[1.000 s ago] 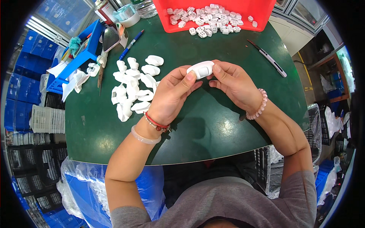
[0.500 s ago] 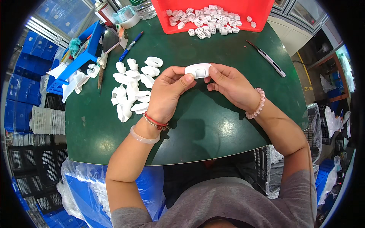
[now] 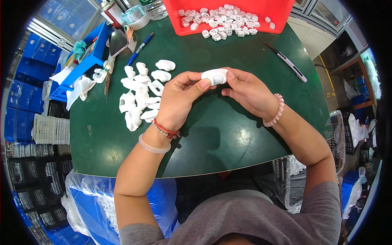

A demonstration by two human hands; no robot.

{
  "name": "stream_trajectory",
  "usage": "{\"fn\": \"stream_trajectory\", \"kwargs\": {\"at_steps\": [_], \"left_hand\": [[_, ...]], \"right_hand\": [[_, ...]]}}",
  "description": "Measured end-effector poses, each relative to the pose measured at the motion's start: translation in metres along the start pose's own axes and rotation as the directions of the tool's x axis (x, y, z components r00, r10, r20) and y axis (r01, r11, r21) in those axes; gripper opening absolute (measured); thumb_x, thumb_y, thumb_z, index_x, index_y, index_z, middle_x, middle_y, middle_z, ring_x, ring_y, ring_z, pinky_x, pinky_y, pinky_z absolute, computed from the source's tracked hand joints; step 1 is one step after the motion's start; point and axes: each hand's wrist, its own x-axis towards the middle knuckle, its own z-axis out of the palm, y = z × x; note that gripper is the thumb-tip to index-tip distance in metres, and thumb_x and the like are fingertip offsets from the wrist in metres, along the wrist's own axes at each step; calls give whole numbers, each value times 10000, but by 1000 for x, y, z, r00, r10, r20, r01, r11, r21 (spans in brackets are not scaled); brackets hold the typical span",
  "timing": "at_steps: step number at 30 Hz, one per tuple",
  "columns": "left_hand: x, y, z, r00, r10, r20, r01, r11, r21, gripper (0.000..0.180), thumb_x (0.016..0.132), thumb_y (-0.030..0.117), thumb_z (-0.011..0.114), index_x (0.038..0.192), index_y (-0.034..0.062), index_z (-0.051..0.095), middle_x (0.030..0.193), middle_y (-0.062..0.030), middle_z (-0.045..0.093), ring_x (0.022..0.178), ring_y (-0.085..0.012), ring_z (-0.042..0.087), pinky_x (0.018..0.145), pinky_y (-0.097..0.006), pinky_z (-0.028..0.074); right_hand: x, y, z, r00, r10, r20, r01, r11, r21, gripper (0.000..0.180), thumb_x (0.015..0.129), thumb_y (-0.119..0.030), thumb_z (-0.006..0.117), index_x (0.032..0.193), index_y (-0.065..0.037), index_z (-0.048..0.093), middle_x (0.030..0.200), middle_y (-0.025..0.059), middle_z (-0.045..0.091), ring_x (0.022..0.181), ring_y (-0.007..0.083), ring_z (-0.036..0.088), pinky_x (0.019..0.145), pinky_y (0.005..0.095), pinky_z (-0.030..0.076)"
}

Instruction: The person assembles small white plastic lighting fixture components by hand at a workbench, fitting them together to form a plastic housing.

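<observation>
A white, rounded plastic housing [image 3: 214, 76] with a grey rectangular piece set in its face is held above the green table. My left hand [image 3: 182, 94] pinches its left end between thumb and fingers. On its right end, my right hand [image 3: 250, 90] grips with thumb and forefinger, the other fingers curled beneath. Left of my left hand lies a loose pile of similar white plastic housings [image 3: 141, 96], some showing an oblong opening. Beyond my hands, a red bin [image 3: 228, 38] holds many small white block-like pieces [image 3: 222, 22].
A blue pen [image 3: 140, 49] lies behind the pile. On the right rests a slim grey-and-red utility knife [image 3: 286, 62]. At the left edge of the green table [image 3: 228, 143] stand a blue tray [image 3: 90, 61], scissors [image 3: 108, 77], a phone [image 3: 118, 43] and a tape roll [image 3: 141, 22].
The white housing has shifted very slightly to the right within my fingers. Both hands keep their grip, and the surroundings look the same.
</observation>
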Motion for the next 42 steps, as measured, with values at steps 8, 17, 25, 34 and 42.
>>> {"fn": "stream_trajectory", "kwargs": {"at_steps": [8, 17, 25, 34, 42], "left_hand": [[0, 0, -2, 999, -3, 34, 4, 999, -38, 180, 881, 118, 560, 997, -19, 564, 1028, -126, 600, 936, -213, 602, 881, -318, 483], [6, 3, -2, 996, 47, 75, -34, 985, -168, 284, 888, 102, 545, 1138, -26, 504, 1053, -129, 588, 936, -193, 606, 852, -269, 486], [6, -2, -4, 994, 27, 101, -23, 999, -34, 310, 889, 95, 539, 1168, -30, 492, 1064, -123, 580, 929, -185, 597, 865, -277, 481], [7, -6, -9, 989, 0, 145, 8, 999, -52, 304, 888, 106, 543, 1158, -27, 500, 1074, -125, 574, 937, -193, 596, 887, -285, 479], [9, -2, -8, 988, -40, 149, 49, 997, -57, 316, 918, 141, 490, 1190, -20, 474, 1123, -142, 555, 1020, -241, 568, 930, -334, 457]], "right_hand": [[3, 2, -4, 998, -11, 59, 9, 1000, 28, 307, 954, -250, 422, 1153, -35, 517, 1057, 4, 550, 943, 66, 466, 820, 243, 373], [0, -3, 4, 999, -48, -14, 46, 987, -155, 385, 927, -327, 480, 1170, -31, 518, 1050, 14, 578, 922, 78, 499, 791, 245, 388], [5, 8, -7, 996, -24, 83, 27, 999, -45, 347, 928, -323, 479, 1116, -39, 549, 1040, 4, 566, 928, 77, 477, 799, 245, 366], [6, 9, -12, 991, 15, 137, -23, 998, 56, 269, 930, -251, 479, 1099, -56, 556, 1047, -12, 548, 955, 78, 458, 806, 242, 337], [4, 2, -3, 999, 14, 40, -15, 1000, 6, 334, 925, -314, 490, 1096, -37, 562, 1028, 3, 556, 907, 73, 464, 783, 244, 370]]}}
